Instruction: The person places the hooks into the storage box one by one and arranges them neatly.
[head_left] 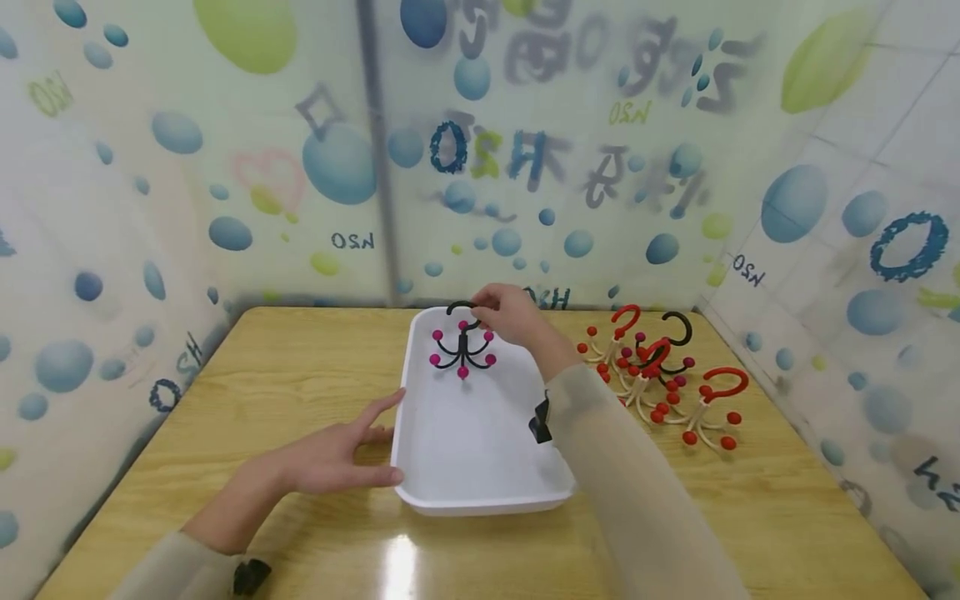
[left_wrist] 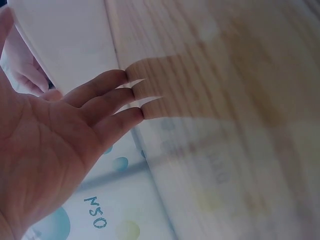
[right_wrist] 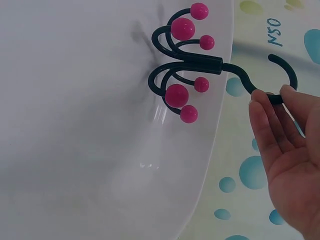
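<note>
The right hand (head_left: 510, 315) pinches the black hook (right_wrist: 280, 75) of a pink-balled hanger (head_left: 462, 348) in a light fingertip grip, holding it over the far end of the white tray (head_left: 480, 450), while the left hand (head_left: 330, 458), fingers straight, rests flat on the surface (head_left: 247, 392) against the tray's left rim.

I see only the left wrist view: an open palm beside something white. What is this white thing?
Observer: A white tray on the wooden table; the left hand rests flat against its left rim.
Operator: Is something inside it?
Observer: A black hanger with pink balls, at the far end.
Operator: Is the other hand free?
Observer: No, the right hand pinches the hanger's hook.
Operator: Are there more hangers?
Observer: Yes, a pile of hangers lies right of the tray.
</note>
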